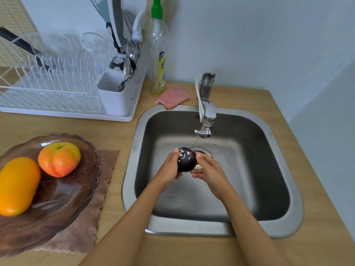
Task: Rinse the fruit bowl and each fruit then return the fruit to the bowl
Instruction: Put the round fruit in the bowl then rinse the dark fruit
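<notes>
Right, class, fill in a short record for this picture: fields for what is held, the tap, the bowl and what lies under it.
held: dark round fruit, gripped between left hand and right hand over the sink
tap: tap running a thin stream
bowl: brown glass bowl holding an orange fruit and a peach
under bowl: brown cloth

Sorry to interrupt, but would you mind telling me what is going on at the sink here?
A person is rinsing fruit. Both hands, left hand and right hand, hold a dark round fruit over the sink, just below the tap, where a thin stream of water runs. On the counter to the left, a brown glass bowl sits on a cloth and holds two fruits: an orange-yellow one and a peach.
</notes>
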The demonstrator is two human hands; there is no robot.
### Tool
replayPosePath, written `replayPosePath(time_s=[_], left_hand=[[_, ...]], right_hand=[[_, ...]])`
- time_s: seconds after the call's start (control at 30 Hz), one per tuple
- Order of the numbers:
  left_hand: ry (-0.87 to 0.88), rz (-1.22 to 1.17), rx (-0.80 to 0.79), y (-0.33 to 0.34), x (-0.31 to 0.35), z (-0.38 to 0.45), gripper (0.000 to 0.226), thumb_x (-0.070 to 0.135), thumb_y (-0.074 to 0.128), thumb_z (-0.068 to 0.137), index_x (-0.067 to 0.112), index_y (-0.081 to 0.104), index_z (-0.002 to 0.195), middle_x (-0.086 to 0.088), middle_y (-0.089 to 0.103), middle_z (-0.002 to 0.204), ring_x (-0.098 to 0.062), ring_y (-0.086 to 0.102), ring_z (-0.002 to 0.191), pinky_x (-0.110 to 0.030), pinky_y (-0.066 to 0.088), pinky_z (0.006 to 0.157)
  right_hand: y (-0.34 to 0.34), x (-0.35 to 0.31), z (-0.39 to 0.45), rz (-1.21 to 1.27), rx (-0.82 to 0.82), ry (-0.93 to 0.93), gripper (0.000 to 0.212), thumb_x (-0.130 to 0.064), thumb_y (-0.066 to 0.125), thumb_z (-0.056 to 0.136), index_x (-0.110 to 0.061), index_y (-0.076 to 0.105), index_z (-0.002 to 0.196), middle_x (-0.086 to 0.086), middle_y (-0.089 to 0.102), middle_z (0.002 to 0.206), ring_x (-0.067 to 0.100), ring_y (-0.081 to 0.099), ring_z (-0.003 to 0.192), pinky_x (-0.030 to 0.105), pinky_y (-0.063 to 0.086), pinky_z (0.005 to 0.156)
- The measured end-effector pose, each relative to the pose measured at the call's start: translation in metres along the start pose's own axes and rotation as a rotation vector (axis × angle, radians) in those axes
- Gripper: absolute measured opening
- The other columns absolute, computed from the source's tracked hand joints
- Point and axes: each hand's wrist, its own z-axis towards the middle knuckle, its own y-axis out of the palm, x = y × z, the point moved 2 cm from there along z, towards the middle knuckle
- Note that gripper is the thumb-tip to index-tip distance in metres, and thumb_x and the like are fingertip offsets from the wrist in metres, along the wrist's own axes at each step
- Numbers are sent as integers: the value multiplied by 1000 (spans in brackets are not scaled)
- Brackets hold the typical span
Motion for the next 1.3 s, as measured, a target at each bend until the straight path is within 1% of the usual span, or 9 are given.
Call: replayPosePath(time_s=[0.13, 0.23, 0.37, 0.53, 0.67, 0.9, 1.1, 1.23, 1.3], left_hand=[[19, 69, -33, 6, -1, 3, 52, 52, 15, 100, 15, 43, 125, -7, 56, 84, -13, 50, 65, -26, 43, 59], [5, 152, -28, 9, -5, 5, 51, 55, 14, 99, 18, 41, 121, -3, 53, 83, -13, 50, 68, -28, 43, 65], [-11, 168, 15, 5, -9, 11, 61, 67, 11, 92, 22, 38, 122, -8, 55, 98, -18, 54, 79, -44, 49, 87], [-24, 226, -33, 7, -9, 9, 52, 58, 22, 96, 19, 35, 129, -13, 59, 107, -17, 54, 75, -37, 45, 78], [23, 238, -51, 9, -8, 7, 60, 57, 28, 92, 32, 18, 146, -11, 46, 137, -32, 55, 115, -45, 47, 100], [-43, 198, 28, 3, 0, 11, 26, 44, 26, 95, 25, 43, 102, -9, 57, 99, -23, 50, 82, -37, 42, 73], [58, 300, -142, 14, -4, 7, 35, 46, 30, 95, 32, 37, 127, -8, 53, 120, -22, 53, 97, -36, 46, 83], [40, 264, -112, 12, -2, 7, 39, 43, 25, 100, 29, 34, 135, -11, 53, 123, -22, 51, 97, -34, 44, 84], [41, 271, -90, 11, -1, 7, 43, 45, 21, 101, 31, 32, 140, -11, 52, 130, -27, 54, 110, -38, 46, 93]], right_hand=[[14, -3, 12, -204, 233, -20, 22, -38, 63, 89, -18, 59, 97, 4, 68, 81, 16, 59, 51, 29, 53, 52], [17, 2, 20, -276, 357, -20, 19, -34, 52, 94, -17, 59, 91, 9, 69, 82, 18, 58, 44, 25, 50, 43], [16, 7, 19, -210, 262, -28, 21, -36, 59, 92, -16, 62, 98, 5, 70, 79, 16, 65, 51, 31, 60, 58], [14, 8, 21, -253, 318, -35, 22, -36, 59, 91, -14, 63, 90, 5, 69, 74, 16, 65, 47, 38, 62, 64], [14, 7, 21, -289, 325, -27, 27, -38, 55, 92, -13, 61, 87, 10, 69, 75, 15, 62, 45, 30, 59, 56], [18, 10, 13, -311, 294, -63, 25, -38, 56, 91, -13, 59, 90, 4, 68, 62, 18, 64, 46, 36, 60, 66], [10, 8, 10, -338, 313, -15, 17, -33, 51, 94, -18, 58, 98, 5, 67, 78, 22, 65, 49, 33, 60, 56], [10, 7, 10, -319, 312, -11, 27, -46, 55, 91, -20, 60, 95, 6, 70, 77, 18, 66, 49, 28, 59, 54], [11, 7, 9, -320, 314, -11, 36, -55, 60, 85, -20, 62, 93, 5, 71, 74, 17, 67, 48, 27, 59, 55]])
